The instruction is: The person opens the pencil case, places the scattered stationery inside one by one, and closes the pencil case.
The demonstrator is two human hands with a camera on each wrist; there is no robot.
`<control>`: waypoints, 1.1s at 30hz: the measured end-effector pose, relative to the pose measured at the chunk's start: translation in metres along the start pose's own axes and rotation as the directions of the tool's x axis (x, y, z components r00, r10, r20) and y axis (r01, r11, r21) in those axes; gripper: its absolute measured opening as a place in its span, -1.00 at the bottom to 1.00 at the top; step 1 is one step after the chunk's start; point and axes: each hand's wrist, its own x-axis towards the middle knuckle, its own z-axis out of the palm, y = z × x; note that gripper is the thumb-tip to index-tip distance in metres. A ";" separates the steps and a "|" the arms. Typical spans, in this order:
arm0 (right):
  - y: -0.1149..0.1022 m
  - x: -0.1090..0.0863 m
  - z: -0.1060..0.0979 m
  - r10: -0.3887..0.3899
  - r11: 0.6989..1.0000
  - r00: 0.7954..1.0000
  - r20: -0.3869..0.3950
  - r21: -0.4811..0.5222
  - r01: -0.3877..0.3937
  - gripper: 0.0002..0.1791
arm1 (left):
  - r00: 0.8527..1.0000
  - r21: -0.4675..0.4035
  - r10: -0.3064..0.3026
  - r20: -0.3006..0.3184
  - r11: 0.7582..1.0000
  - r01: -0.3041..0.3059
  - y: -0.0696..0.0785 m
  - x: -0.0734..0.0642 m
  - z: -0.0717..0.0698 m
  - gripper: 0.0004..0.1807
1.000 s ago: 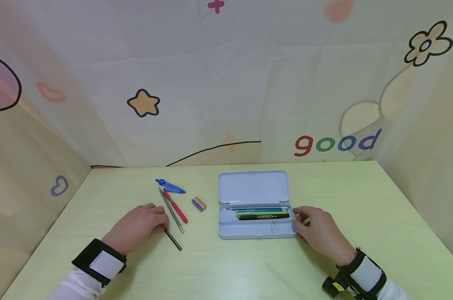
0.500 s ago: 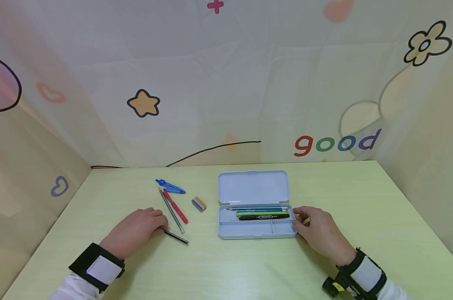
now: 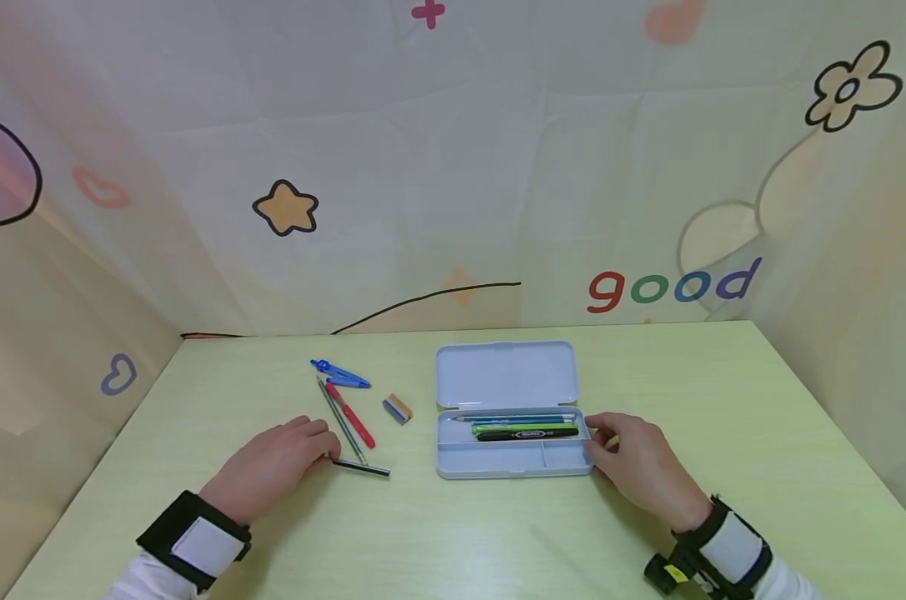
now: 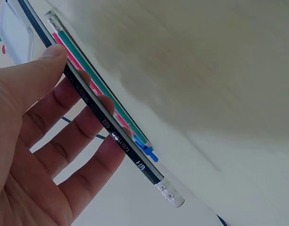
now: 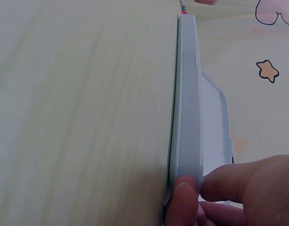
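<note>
My left hand (image 3: pixel 280 462) pinches a black HB pencil (image 4: pixel 147 170) between thumb and fingers; its white eraser end shows in the left wrist view. In the head view the pencil points right, close to the table. My right hand (image 3: pixel 643 462) grips the right end of an open pale blue pencil case (image 3: pixel 490 460), thumb on its front wall in the right wrist view. Inside the case's back compartment lie blue pencils (image 3: pixel 516 418), a green pen (image 3: pixel 490 429) and a black marker (image 3: pixel 528 434).
Just beyond my left hand lie a green pencil (image 3: pixel 337 414) and a red pen (image 3: pixel 353 419). A blue drawing compass (image 3: pixel 342 373) lies behind them. Between these and the case sits a small tan-and-blue eraser (image 3: pixel 397 409). A printed curtain (image 3: pixel 422 167) hangs behind the table.
The black pencil has swung in my left hand from pointing toward the front to pointing right. That hand shifted slightly; my right hand stays on the case.
</note>
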 end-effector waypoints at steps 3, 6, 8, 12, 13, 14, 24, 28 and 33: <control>0.000 0.000 0.000 0.004 1.000 1.000 0.002 0.005 -0.004 -0.57 | 1.000 0.001 -0.001 -0.011 1.000 0.001 0.004 0.001 -0.003 -0.87; 0.000 0.000 0.000 0.005 1.000 1.000 0.003 0.009 -0.005 -0.57 | 1.000 0.004 -0.002 -0.019 1.000 0.002 0.008 0.003 -0.005 -0.88; 0.000 0.000 0.000 0.004 1.000 1.000 0.002 0.009 -0.004 -0.57 | 1.000 0.012 -0.002 -0.024 1.000 0.002 0.010 0.004 -0.006 -0.88; 0.000 0.000 0.000 0.000 1.000 1.000 0.000 0.009 0.000 -0.57 | 0.999 0.025 0.005 -0.048 1.000 -0.004 0.015 0.007 -0.007 -0.88; 0.000 0.000 0.001 -0.002 1.000 1.000 -0.001 0.011 0.002 -0.57 | 0.998 0.030 0.009 -0.054 1.000 -0.007 0.016 0.008 -0.007 -0.88; 0.001 0.000 0.001 -0.003 1.000 1.000 -0.001 0.013 0.003 -0.57 | 0.998 0.030 0.011 -0.061 1.000 -0.009 0.017 0.008 -0.007 -0.87; 0.000 0.000 0.000 -0.016 1.000 1.000 -0.007 0.011 0.016 -0.58 | 0.990 0.021 0.038 -0.138 0.999 -0.035 0.028 0.019 -0.008 -0.81; 0.000 0.000 0.000 -0.013 1.000 1.000 -0.003 0.006 0.013 -0.57 | 0.986 0.010 0.048 -0.160 0.999 -0.047 0.033 0.023 -0.008 -0.80; 0.001 0.000 0.000 -0.008 1.000 1.000 -0.003 0.006 0.008 -0.57 | 0.983 -0.004 0.046 -0.176 0.999 -0.048 0.040 0.029 -0.009 -0.82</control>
